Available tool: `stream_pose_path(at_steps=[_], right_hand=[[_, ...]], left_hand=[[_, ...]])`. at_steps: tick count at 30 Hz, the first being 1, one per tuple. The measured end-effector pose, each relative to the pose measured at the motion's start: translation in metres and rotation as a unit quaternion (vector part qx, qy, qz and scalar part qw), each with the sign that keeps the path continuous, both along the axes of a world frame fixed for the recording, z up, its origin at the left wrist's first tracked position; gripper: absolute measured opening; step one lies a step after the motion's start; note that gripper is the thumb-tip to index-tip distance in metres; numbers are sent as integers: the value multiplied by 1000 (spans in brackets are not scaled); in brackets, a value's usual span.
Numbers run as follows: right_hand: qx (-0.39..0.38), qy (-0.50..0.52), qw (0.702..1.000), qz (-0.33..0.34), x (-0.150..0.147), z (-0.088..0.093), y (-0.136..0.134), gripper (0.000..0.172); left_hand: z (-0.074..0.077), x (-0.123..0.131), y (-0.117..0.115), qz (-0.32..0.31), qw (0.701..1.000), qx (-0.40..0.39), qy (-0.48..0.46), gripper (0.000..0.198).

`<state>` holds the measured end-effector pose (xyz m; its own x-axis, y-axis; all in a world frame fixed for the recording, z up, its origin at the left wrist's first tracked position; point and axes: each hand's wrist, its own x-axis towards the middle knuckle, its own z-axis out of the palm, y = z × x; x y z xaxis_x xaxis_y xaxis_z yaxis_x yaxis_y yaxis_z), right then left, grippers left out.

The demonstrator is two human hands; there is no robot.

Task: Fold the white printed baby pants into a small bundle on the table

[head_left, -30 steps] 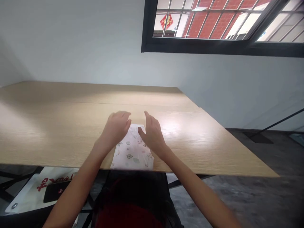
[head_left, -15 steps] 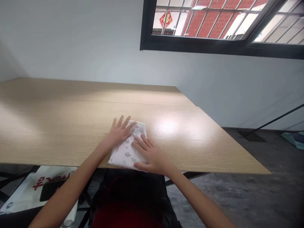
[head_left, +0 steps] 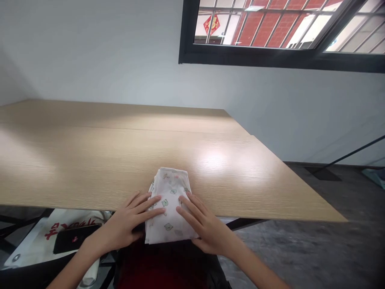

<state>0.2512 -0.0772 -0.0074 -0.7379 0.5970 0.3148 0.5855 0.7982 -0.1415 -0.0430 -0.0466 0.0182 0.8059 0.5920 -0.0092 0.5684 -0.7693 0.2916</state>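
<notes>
A folded white cloth [head_left: 170, 188] with small printed figures lies at the near edge of the wooden table [head_left: 90, 160] and hangs partly over that edge. My left hand [head_left: 126, 222] rests flat on the cloth's lower left side, fingers spread. Across from it, my right hand [head_left: 204, 228] lies flat on the lower right side, fingers pointing toward the left hand. Neither hand grips the cloth; both press on it from above.
Below the table at the left lies a white bag [head_left: 45, 237] with red lettering and a black phone [head_left: 73, 239] on it. A dark window frame [head_left: 270, 60] is set in the white wall behind. Grey floor [head_left: 300, 249] lies to the right.
The cloth has slid toward me and now overhangs the table's near edge. Both hands have drawn back with it and lie lower on the cloth.
</notes>
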Motion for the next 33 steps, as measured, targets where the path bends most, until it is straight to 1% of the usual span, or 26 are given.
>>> stream_pose_path(at_steps=[2, 3, 4, 5, 6, 7, 9, 10, 11, 12, 13, 14, 16, 17, 18, 19, 20, 21, 23, 25, 26, 28, 29, 30, 31, 33], right_hand=[[10, 19, 1000, 4, 2, 0, -2, 78], [5, 45, 999, 2, 2, 2, -2, 74], [-11, 79, 997, -6, 1, 7, -1, 70], [-36, 116, 992, -22, 0, 13, 2, 64], [-74, 152, 984, -56, -3, 21, 7, 57], [-119, 183, 970, -104, -6, 29, 14, 48], [-208, 225, 927, -216, -13, 46, 33, 35], [-241, 233, 905, -263, -16, 52, 43, 36], [-259, 230, 890, -297, -20, 57, 53, 39], [-259, 220, 884, -320, -24, 59, 61, 42], [-241, 204, 887, -336, -28, 59, 67, 44], [-205, 187, 894, -353, -33, 57, 71, 45], [-89, 165, 906, -379, -44, 49, 71, 42], [-23, 161, 910, -382, -50, 44, 69, 39], [36, 155, 917, -366, -55, 39, 67, 36], [80, 146, 926, -339, -60, 34, 65, 34], [101, 132, 936, -311, -64, 30, 65, 33], [95, 116, 946, -286, -64, 26, 66, 34], [25, 99, 958, -268, -56, 20, 69, 40], [-35, 114, 947, -297, -37, 14, 67, 46], [-37, 134, 937, -319, -27, 10, 62, 47], [16, 189, 912, -363, -10, 3, 42, 42], [51, 221, 902, -368, -7, -1, 27, 36], [79, 245, 898, -356, -8, -4, 13, 32], [99, 256, 904, -328, -13, -7, -1, 30], [120, 230, 928, -266, -29, -10, -19, 34]], left_hand=[[-8, 3, -1, 11, 997, 51, -56, 66], [-10, 6, 1, 13, 994, 56, -92, 56], [-10, 9, 3, 26, 990, 41, -132, 44], [-9, 13, 7, 53, 984, 12, -172, 31], [-7, 17, 12, 94, 974, -21, -207, 23], [-4, 23, 18, 143, 960, -53, -234, 27], [-1, 34, 31, 235, 932, -83, -264, 42], [-1, 39, 37, 268, 922, -81, -267, 45], [-1, 44, 41, 293, 916, -73, -265, 44], [-2, 48, 44, 318, 908, -63, -264, 41], [-3, 51, 46, 344, 900, -48, -264, 37], [-4, 55, 46, 370, 890, -27, -266, 34], [-4, 63, 44, 403, 872, 31, -277, 35], [-2, 68, 42, 406, 866, 62, -285, 37], [0, 74, 41, 391, 869, 92, -290, 38], [1, 80, 41, 361, 879, 119, -287, 38], [2, 85, 42, 320, 897, 133, -274, 36], [2, 89, 43, 279, 916, 132, -255, 37], [-2, 87, 47, 226, 945, 98, -216, 39], [-8, 73, 50, 232, 950, 48, -204, 42], [-11, 64, 51, 245, 946, 30, -208, 44], [-13, 44, 53, 274, 935, 5, -223, 48], [-13, 38, 55, 288, 929, -8, -234, 49], [-11, 34, 58, 297, 922, -21, -246, 51], [-8, 34, 62, 300, 917, -34, -259, 53], [0, 43, 70, 290, 913, -59, -281, 53]])
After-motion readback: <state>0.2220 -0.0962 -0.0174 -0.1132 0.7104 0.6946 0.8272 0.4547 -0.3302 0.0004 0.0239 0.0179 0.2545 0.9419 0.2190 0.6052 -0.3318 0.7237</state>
